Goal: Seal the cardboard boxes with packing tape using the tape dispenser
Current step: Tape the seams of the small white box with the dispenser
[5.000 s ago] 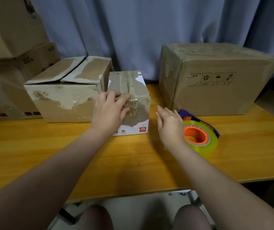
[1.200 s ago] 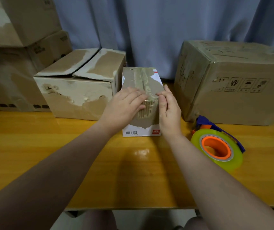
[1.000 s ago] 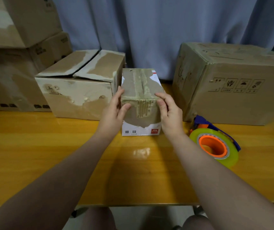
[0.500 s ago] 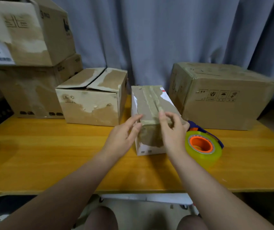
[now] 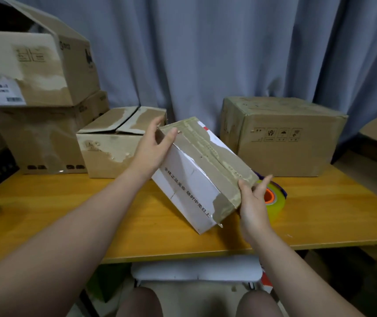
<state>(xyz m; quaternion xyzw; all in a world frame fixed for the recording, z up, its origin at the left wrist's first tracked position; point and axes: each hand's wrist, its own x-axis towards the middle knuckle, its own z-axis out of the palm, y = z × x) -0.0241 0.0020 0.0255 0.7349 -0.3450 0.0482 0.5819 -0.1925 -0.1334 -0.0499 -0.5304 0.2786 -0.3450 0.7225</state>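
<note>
One small taped box (image 5: 196,177) tilts over the table (image 5: 68,213), your left hand (image 5: 152,151) clasping its far corner, right hand (image 5: 252,203) its near end. Support both ends while turning; tape dispenser (image 5: 275,202) lies behind your right hand.

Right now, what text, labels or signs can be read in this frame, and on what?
"全球正品美妆 随时中免日上": white side of the small box.
Four handling pictograms on the large right box: captions too small to read.
Barcode label on the top-left box: blurred.
</note>
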